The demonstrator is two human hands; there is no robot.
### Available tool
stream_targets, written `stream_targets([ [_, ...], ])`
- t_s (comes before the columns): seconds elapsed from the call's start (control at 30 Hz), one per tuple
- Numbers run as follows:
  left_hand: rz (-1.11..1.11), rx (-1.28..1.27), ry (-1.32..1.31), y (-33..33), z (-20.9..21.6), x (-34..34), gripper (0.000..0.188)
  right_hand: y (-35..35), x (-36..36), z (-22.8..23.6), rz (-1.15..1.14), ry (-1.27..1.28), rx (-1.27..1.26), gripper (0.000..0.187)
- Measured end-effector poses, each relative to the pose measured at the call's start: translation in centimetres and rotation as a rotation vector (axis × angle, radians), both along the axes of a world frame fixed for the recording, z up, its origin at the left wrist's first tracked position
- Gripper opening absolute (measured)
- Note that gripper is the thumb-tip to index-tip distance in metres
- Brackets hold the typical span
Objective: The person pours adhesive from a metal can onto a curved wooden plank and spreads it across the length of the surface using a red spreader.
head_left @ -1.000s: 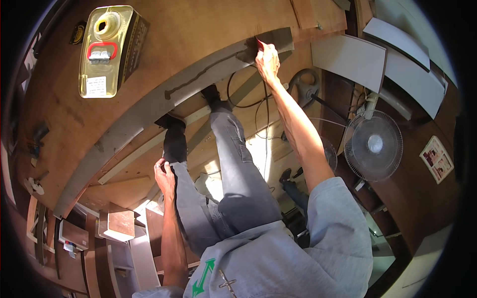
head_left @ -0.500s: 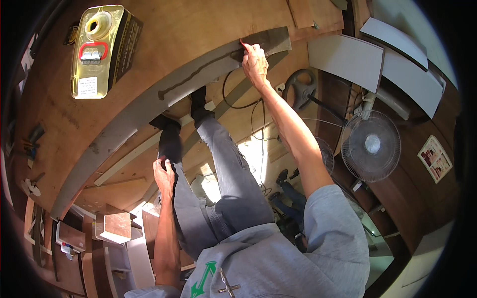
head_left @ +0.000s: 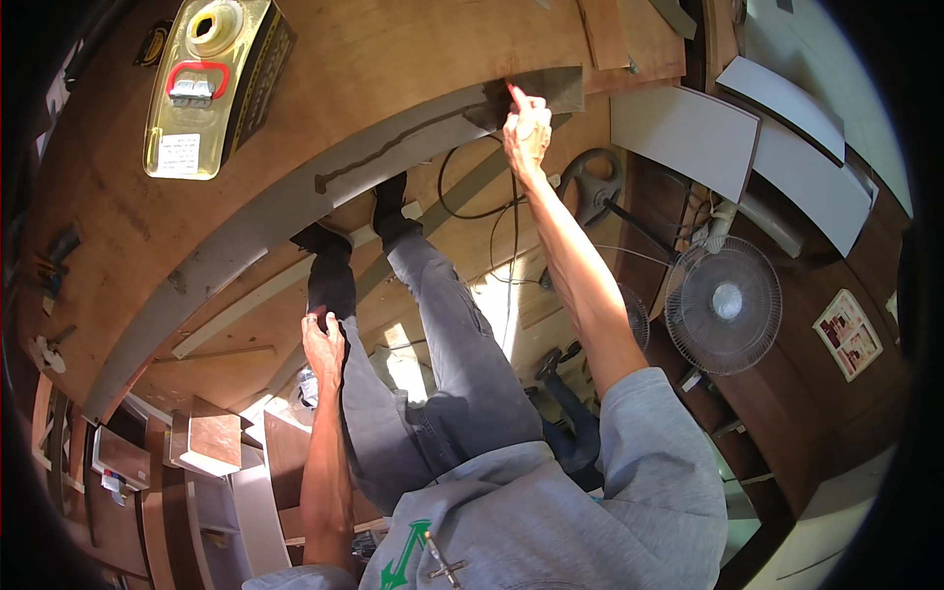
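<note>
My right hand is closed around a small red tool, probably a spreader; most of it is hidden by my fingers. The tool's tip is at the right end of a long grey strip lying along the board's near edge. A dark wet-looking patch spreads there, and a thin brown streak runs left from it. Lower down, my left hand hangs in front of my leg, its fingers curled; whether anything is in them is hidden. A yellow metal can with a red handle stands at upper left.
The wide wooden board fills the top. Hand tools lie at its left side. A fan stands right, near white panels and a black cable. Wooden boxes sit lower left. Another person's legs show beyond my side.
My right hand has moved right along the strip with the red tool. My left hand stays in nearly the same place. The whole view has shifted slightly.
</note>
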State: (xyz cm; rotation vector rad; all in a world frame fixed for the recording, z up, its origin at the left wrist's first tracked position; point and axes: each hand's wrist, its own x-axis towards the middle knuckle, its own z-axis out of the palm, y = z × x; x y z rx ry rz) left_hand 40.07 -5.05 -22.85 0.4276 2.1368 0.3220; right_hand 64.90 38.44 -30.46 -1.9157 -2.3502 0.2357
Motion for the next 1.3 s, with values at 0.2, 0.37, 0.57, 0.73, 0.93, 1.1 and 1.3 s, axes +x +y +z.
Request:
stream_targets([
  [0.2, -0.005, -0.018, 0.017, -0.3, 0.2, -0.5, 0.027, -1.3, 0.2, 0.5, 0.051, 0.055, 0.018, 0.040],
  [0.37, -0.037, 0.000, 0.014, -0.1, 0.0, -0.7, 0.028, 0.1, 1.3, -0.7, -0.185, 0.012, -0.097, 0.027],
  [0.57, -0.039, -0.007, 0.016, -0.6, -0.3, -1.1, 0.029, 0.4, -0.4, 0.0, -0.186, 0.042, -0.175, 0.028],
  [0.73, -0.027, -0.014, 0.018, -1.1, -0.5, -1.4, 0.029, 0.9, 1.3, 0.2, -0.112, 0.063, -0.088, 0.025],
  [0.93, -0.016, 0.062, 0.033, -0.2, -0.2, -1.0, 0.029, 0.8, 1.6, -0.7, -0.126, -0.049, -0.064, 0.032],
  [1.1, -0.004, 0.051, 0.048, -1.1, -0.9, -1.0, 0.030, 1.2, 2.2, -1.9, -0.124, -0.104, -0.073, 0.030],
  [1.3, 0.040, 0.113, 0.132, -2.1, -0.5, -0.4, 0.028, 0.8, -1.3, 0.5, -0.195, 0.045, -0.239, 0.030],
])
